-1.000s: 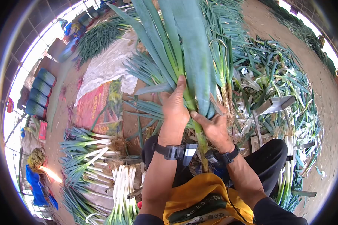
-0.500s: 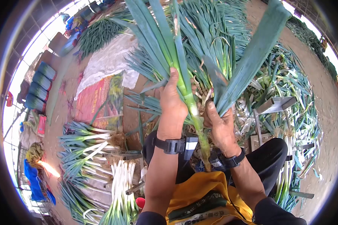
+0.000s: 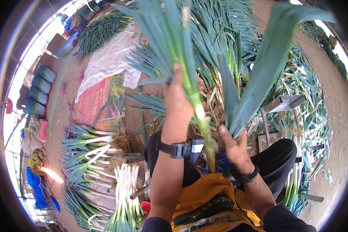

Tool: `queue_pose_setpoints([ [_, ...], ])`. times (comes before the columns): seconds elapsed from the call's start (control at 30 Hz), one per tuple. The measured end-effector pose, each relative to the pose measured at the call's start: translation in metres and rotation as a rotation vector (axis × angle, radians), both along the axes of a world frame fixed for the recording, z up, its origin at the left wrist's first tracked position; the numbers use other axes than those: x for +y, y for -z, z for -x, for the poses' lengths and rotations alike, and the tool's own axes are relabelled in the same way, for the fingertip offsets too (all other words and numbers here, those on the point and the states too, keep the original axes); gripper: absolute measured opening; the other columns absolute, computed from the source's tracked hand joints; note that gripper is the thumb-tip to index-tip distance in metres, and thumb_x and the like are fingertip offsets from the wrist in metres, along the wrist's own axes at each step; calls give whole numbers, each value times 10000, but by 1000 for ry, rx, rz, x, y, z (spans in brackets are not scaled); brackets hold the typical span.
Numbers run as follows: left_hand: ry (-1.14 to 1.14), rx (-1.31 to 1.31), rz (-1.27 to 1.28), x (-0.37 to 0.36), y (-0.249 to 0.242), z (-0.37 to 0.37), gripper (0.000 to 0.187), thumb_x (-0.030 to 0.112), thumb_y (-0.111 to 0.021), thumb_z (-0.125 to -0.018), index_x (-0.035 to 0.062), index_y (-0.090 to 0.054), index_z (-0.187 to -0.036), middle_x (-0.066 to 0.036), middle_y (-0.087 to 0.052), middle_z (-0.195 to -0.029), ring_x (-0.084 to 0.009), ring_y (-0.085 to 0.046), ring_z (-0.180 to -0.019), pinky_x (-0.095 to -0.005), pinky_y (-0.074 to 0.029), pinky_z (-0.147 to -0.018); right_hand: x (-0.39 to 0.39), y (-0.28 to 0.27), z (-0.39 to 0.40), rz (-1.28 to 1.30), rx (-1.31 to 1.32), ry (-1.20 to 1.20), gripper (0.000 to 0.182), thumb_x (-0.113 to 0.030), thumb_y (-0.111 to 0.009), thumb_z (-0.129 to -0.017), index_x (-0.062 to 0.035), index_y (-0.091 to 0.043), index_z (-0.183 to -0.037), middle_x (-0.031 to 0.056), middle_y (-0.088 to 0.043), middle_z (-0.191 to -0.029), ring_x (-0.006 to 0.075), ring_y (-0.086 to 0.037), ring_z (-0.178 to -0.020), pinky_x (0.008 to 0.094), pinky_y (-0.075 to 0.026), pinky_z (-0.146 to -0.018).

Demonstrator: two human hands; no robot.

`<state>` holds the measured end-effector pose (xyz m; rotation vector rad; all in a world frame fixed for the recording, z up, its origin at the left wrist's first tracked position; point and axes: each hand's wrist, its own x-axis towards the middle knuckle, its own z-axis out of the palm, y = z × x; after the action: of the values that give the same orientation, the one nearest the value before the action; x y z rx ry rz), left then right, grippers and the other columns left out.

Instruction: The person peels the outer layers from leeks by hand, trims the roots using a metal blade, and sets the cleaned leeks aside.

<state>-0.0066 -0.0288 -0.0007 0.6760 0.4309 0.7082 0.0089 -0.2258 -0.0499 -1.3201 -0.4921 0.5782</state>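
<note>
1. Head view, one only. Two hands in sight, each with one dark wrist strap.
2. Left hand (image 3: 177,101) clamped round one leek (image 3: 197,112), fingers wrapped about the stalk where green passes to pale.
3. Above that grip, a fan of long blue-green blades rising to the top edge; below it, the pale shank running down toward the lap, root end just beside the right wrist.
4. Right hand (image 3: 232,145) closed on outer leaves (image 3: 255,85), two broad blades by count, pulled away to the right of the stalk and spreading upward from the fist.
5. Hands apart, right one lower and to the right of the left grip, the stalk between them.
6. Under both grips, a yellow apron (image 3: 208,205) across dark trousers.
7. Left of the left forearm, lying on the ground: trimmed leeks (image 3: 92,150) in roughly three bundles, white shanks showing; exact count of stalks not readable.
8. Beyond the left grip, one red printed sack (image 3: 98,102) flat on the soil, one white sheet (image 3: 112,62) beside it.
9. Behind the held blades, a large heap of untrimmed leeks (image 3: 220,34); too many to count.
10. Right of the right grip, a metal frame (image 3: 284,104) amid a litter of stripped leaves (image 3: 309,116).
11. Far left of the grips, four blue-green rolls (image 3: 38,91) in a stack.
</note>
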Motion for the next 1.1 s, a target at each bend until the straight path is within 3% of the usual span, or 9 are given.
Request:
queue_pose_setpoints([
  [0.23, -204, -104, -132, 37, -8, 24, 444, 476, -588, -952, 38, -585, -1025, -123, -629, -791, -232, -602, -665, -357, -492, -633, -47, 68, 17, 319, 27, -76, 210, -178, -712, -895, 3, -643, -974, -34, -573, -729, 51, -461, -680, 254, -437, -601],
  [0.27, -230, -103, -143, 37, -9, 25, 449, 479, -577, -958, 36, -585, -1029, -129, -625, -788, -230, -593, -661, -353, -482, -629, -46, 84, 15, 356, 3, -126, 322, -188, -760, -839, 12, -637, -1060, 39, -652, -795, 112, -578, -715, 294, -493, -674],
  [0.37, -287, -82, -147, 43, -10, 27, 453, 480, -564, -964, 33, -585, -1032, -143, -619, -790, -241, -580, -668, -354, -461, -626, -38, 94, 13, 407, -302, -155, 356, -138, -772, -810, -13, -633, -1113, 46, -636, -758, 126, -578, -696, 300, -485, -631],
  [0.5, -341, -39, -225, 51, -10, 36, 462, 485, -554, -965, 30, -583, -1038, -149, -617, -789, -258, -573, -676, -358, -451, -634, -37, 139, 2, 623, -380, -262, 403, -181, -735, -807, -58, -643, -1179, 196, -702, -956, 314, -693, -856, 365, -524, -740],
  [0.57, -354, -50, -251, 55, -11, 40, 462, 484, -555, -965, 29, -580, -1041, -154, -617, -799, -260, -574, -690, -359, -451, -638, -32, 173, 0, 523, -306, -234, 357, -227, -733, -804, -64, -668, -1116, 209, -698, -933, 364, -672, -814, 382, -523, -711],
  [0.7, -412, -145, -197, 62, -15, 46, 456, 474, -557, -966, 26, -571, -1048, -166, -611, -823, -265, -569, -724, -360, -452, -653, -60, 259, -24, 1134, -652, -332, 257, -228, -666, -812, 15, -686, -894, 233, -693, -905, 357, -689, -877, 406, -544, -737],
  [0.87, -415, -244, -238, 77, -14, 60, 466, 476, -539, -978, 16, -587, -1031, -136, -615, -819, -241, -562, -734, -359, -446, -678, -111, 271, -27, 1600, -453, -607, 322, -192, -598, -764, 20, -711, -978, 269, -689, -988, 409, -669, -975, 436, -540, -873],
  [1.07, -373, -316, -199, 78, -15, 64, 433, 466, -549, -973, 38, -566, -1039, -167, -597, -853, -261, -531, -749, -357, -434, -682, -92, 266, -81, 1229, -439, -607, 467, -336, -682, -726, 26, -702, -1020, 266, -684, -1031, 409, -664, -984, 423, -544, -863],
  [1.1, -332, -328, -192, 77, -15, 63, 430, 461, -549, -974, 36, -566, -1040, -168, -597, -860, -260, -529, -752, -354, -434, -686, -64, 197, -109, 1331, -360, -656, 491, -361, -705, -740, 46, -686, -1014, 261, -686, -1013, 422, -660, -955, 421, -551, -830],
])
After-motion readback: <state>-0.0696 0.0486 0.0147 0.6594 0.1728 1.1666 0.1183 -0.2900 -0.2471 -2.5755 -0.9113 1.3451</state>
